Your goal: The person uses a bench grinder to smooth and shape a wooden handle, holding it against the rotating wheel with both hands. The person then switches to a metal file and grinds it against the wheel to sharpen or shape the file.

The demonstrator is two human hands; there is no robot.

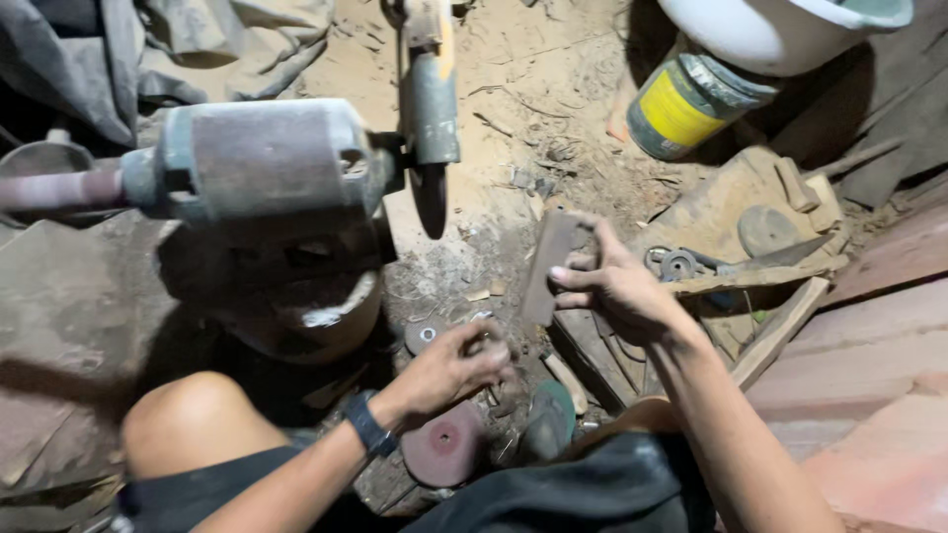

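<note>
Below grinder motor (262, 158), on sawdust-covered floor: left hand (459, 363) closed around small round metal part, exact kind unclear, just right of small disc (427, 335) lying under motor. Right hand (617, 286) right of grinding wheel (431, 192), fingers pinching flat wooden piece (548, 266) upright, well short of wheel. Red disc (444, 442) lies below left hand. Yellow can (681, 109) far right of motor. Judgement: early stage; wood not yet at wheel, loose discs unmounted.
</note>
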